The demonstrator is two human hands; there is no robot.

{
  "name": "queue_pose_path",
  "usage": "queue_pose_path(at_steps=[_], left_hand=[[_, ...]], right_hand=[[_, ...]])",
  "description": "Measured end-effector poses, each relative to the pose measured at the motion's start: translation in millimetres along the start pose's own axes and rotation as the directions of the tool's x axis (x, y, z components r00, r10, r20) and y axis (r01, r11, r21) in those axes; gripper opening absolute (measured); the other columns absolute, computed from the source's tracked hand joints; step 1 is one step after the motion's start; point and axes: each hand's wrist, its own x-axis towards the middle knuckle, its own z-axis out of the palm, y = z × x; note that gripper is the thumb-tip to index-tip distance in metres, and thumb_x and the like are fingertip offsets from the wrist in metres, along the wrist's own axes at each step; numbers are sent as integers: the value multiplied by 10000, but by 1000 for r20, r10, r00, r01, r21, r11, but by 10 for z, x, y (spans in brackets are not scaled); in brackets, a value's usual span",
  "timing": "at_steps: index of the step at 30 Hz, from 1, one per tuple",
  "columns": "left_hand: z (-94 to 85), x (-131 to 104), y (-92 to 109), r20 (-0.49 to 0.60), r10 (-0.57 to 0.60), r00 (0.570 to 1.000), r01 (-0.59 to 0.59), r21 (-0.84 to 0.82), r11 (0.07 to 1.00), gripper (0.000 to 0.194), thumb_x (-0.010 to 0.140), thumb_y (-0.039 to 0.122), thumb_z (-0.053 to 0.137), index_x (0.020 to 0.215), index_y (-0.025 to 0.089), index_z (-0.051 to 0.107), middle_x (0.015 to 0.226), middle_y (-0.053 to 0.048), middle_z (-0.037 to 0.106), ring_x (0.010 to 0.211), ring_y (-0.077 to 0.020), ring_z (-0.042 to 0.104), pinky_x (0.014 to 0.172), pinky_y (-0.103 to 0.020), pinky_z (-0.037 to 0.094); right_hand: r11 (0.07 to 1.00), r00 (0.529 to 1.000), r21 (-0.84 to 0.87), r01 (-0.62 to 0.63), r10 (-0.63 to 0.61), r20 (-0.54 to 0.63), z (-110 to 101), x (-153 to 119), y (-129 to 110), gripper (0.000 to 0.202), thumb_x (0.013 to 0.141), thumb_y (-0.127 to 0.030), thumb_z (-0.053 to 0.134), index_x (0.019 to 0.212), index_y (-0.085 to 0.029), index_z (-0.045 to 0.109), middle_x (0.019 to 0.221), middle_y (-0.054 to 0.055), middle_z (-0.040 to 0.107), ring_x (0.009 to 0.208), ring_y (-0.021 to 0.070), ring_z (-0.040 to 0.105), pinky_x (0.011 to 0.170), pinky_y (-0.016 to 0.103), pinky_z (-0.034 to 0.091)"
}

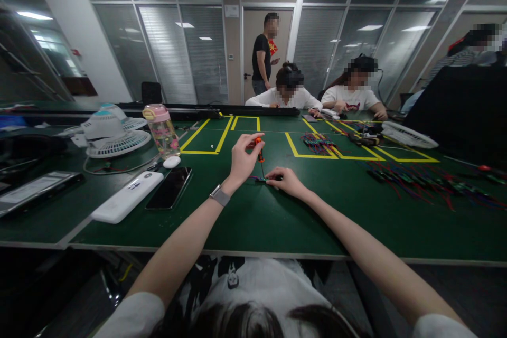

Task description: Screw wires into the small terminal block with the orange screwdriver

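Observation:
My left hand (244,159) is closed around the orange-and-black handle of a screwdriver (260,152), which stands nearly upright. The thin shaft points down to a small green circuit board (260,179) lying on the green table. Dark red and blue wires run from the board's left side. My right hand (288,181) pinches the right end of the board and rests low on the tabletop. Whether the screwdriver tip sits in a screw is too small to tell.
A black phone (169,188), a white power bank (127,197) and a pink-lidded bottle (162,131) stand to the left, beside white fans (118,137). Wired boards (318,142) lie within yellow tape at right, with more boards (428,180) farther right. Co-workers (291,90) sit across the table.

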Motion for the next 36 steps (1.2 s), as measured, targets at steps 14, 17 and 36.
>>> queue_pose_path(at_steps=[14, 17, 36], left_hand=[[41, -4, -102, 82, -76, 994, 91, -191, 977, 321, 943, 250, 422, 1237, 220, 547, 1197, -86, 618, 975, -163, 647, 876, -319, 512], [32, -3, -96, 28, -55, 998, 58, -129, 990, 257, 897, 265, 526, 1133, 218, 617, 1060, -61, 644, 884, -139, 637, 812, -275, 520], [55, -7, -90, 124, -118, 985, 143, -225, 964, 352, 943, 229, 405, 1282, 225, 500, 1192, -89, 621, 958, -154, 645, 868, -316, 498]], right_hand=[[1000, 1000, 4, -5, 5, 7, 0, 5, -4, 189, 758, -252, 668, 889, -135, 738, 810, 64, 666, 712, 148, 592, 681, 263, 458], [1000, 1000, 4, -4, 4, 4, 6, 4, 8, 188, 758, -249, 668, 887, -132, 738, 816, 67, 667, 720, 150, 593, 684, 263, 457], [1000, 1000, -2, 4, -4, 1, 5, 6, 12, 184, 760, -259, 664, 886, -147, 740, 798, 58, 666, 713, 148, 595, 678, 262, 456]])
